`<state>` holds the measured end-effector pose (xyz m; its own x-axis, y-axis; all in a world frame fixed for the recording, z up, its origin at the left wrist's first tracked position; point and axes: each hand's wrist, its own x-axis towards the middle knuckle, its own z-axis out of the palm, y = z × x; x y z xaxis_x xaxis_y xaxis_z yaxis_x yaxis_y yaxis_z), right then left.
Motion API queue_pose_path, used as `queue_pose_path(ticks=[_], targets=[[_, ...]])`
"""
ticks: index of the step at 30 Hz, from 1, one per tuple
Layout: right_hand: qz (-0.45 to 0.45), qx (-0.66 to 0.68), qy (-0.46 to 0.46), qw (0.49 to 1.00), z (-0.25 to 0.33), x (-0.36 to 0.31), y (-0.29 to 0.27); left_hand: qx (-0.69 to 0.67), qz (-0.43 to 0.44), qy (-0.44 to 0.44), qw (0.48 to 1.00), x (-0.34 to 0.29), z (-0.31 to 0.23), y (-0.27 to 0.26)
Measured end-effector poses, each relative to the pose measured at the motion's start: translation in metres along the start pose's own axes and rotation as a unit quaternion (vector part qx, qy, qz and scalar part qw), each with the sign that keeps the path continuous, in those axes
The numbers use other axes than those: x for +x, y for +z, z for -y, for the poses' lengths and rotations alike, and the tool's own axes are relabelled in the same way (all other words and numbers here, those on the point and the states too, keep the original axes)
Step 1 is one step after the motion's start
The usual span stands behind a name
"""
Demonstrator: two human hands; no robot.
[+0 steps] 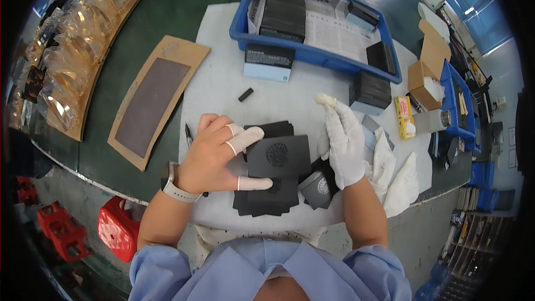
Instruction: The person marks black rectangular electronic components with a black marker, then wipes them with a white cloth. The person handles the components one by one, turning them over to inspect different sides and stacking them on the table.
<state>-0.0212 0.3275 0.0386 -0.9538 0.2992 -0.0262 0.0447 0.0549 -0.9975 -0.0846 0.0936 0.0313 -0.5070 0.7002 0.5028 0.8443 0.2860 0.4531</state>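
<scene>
My left hand (206, 156) has pale finger cots on the thumb and some fingers. Its thumb and forefinger are at the left side of a black card (281, 157) with a round emblem. Underneath is a loose stack of similar black cards (267, 203), where the thumb tip rests. To the right of the card is my right hand (344, 147), in a white glove, its fingers stretched out and holding nothing visible. Beside its wrist lie several smaller dark cards (319, 189), one with a light emblem.
Behind the hands stands a blue tray (317, 54) with black card stacks on newspaper. Near it are a black-and-blue card block (267, 64), another card stack (370, 93) and a short black bar (246, 95). A cardboard-backed dark pad (153, 100) is left; white gloves (401, 187) lie right.
</scene>
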Motion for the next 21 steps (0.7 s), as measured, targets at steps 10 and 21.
queue_pose_path(ticks=[10,21], targets=[[-0.016,-0.007,0.021,1.0,0.0,0.003,0.008,-0.048,0.148,0.045,0.987,-0.004,-0.015,-0.007],[-0.025,0.024,0.045,0.998,0.001,0.006,0.007,0.055,0.156,-0.14,0.976,-0.059,-0.045,-0.031]])
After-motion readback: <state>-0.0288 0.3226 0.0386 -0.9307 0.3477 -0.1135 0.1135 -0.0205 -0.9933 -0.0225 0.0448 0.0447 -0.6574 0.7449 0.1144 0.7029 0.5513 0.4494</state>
